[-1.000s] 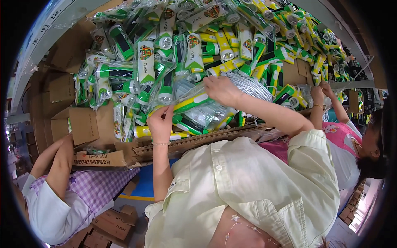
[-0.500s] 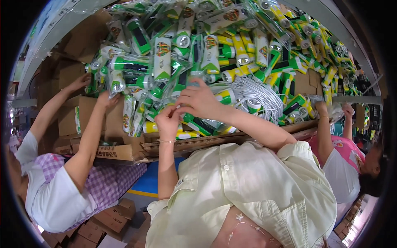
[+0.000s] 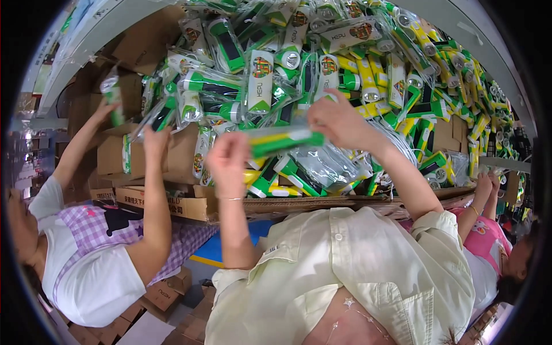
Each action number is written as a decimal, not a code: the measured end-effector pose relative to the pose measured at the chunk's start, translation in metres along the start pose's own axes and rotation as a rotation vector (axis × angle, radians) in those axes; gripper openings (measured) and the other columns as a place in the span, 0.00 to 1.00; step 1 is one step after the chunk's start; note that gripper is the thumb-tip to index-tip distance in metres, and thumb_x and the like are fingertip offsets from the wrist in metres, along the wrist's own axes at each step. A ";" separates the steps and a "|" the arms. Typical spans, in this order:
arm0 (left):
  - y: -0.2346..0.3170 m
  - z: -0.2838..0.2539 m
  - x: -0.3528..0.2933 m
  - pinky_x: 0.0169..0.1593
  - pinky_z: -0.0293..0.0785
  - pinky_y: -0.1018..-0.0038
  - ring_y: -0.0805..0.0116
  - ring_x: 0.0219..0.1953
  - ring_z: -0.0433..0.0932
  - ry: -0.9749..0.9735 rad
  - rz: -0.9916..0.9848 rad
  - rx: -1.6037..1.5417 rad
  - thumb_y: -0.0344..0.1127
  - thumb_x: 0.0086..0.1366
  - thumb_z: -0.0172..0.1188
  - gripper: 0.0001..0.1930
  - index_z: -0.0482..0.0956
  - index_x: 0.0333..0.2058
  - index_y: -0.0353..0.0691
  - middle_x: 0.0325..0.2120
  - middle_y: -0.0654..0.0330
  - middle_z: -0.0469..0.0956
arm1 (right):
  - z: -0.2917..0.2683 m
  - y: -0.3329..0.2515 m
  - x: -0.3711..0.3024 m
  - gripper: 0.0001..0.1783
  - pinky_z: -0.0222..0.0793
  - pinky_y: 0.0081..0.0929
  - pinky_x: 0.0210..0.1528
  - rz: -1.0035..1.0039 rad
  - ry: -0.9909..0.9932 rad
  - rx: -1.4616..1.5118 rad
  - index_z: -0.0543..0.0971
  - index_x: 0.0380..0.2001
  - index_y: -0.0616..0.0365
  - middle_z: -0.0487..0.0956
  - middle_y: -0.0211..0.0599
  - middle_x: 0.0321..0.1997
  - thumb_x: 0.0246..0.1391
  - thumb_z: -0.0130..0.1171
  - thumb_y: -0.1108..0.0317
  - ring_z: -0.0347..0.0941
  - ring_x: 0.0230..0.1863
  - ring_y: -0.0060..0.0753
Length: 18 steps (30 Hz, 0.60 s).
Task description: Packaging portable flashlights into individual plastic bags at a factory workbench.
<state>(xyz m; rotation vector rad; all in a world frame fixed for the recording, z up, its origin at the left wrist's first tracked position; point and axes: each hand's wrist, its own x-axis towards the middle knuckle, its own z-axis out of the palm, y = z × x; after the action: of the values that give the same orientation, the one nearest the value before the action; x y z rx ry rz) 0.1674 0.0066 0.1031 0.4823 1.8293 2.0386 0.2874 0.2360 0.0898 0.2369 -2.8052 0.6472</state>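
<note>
A green and yellow flashlight (image 3: 284, 141), blurred by motion, lies sideways between my hands above the pile. My left hand (image 3: 229, 158) is closed at its left end, with the fingers smeared. At the other end my right hand (image 3: 339, 119) is closed, its fingertips pinching at the flashlight's right end; whether they grip a clear bag around it or the body itself I cannot tell. Clear plastic bags (image 3: 330, 165) lie just below. Beyond my hands a bagged flashlight with a white printed card (image 3: 260, 83) rests among many similar ones.
Loose flashlights (image 3: 368, 80) heap toward the far right. A coil of white cord (image 3: 394, 141) sits behind my right forearm. A cardboard edge (image 3: 310, 206) runs along the near side. A co-worker at left handles bagged flashlights (image 3: 163, 114) by an open carton (image 3: 112, 155); another co-worker's hands (image 3: 487, 183) are at right.
My hands, close together before, have moved apart, and the flashlight now shows between them. The left co-worker has lifted bagged flashlights. The whole view has shifted, with the pile farther right.
</note>
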 end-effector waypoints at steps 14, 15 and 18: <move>0.080 -0.116 0.182 0.25 0.72 0.82 0.73 0.21 0.76 0.575 0.547 0.273 0.23 0.56 0.59 0.03 0.79 0.29 0.29 0.21 0.56 0.78 | 0.035 -0.002 -0.018 0.09 0.62 0.41 0.40 0.538 0.079 -0.095 0.73 0.28 0.51 0.74 0.32 0.31 0.45 0.61 0.62 0.70 0.39 0.36; 0.079 -0.131 0.195 0.25 0.72 0.82 0.73 0.21 0.76 0.568 0.543 0.273 0.23 0.56 0.59 0.03 0.79 0.29 0.29 0.21 0.56 0.78 | 0.054 -0.009 -0.037 0.10 0.61 0.39 0.40 0.549 0.076 -0.169 0.74 0.27 0.51 0.73 0.31 0.30 0.42 0.63 0.61 0.70 0.38 0.36; 0.070 -0.157 0.220 0.26 0.74 0.78 0.70 0.23 0.79 0.767 0.566 0.500 0.29 0.56 0.60 0.05 0.80 0.28 0.31 0.24 0.55 0.80 | 0.074 -0.022 -0.062 0.12 0.60 0.36 0.39 0.607 0.073 -0.276 0.76 0.26 0.49 0.73 0.30 0.29 0.38 0.65 0.59 0.69 0.37 0.34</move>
<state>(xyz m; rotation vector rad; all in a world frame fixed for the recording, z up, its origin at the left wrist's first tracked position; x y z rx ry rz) -0.1035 -0.0312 0.1591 0.4000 2.9830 2.3000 0.3357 0.1889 0.0170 -0.6956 -2.8393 0.3545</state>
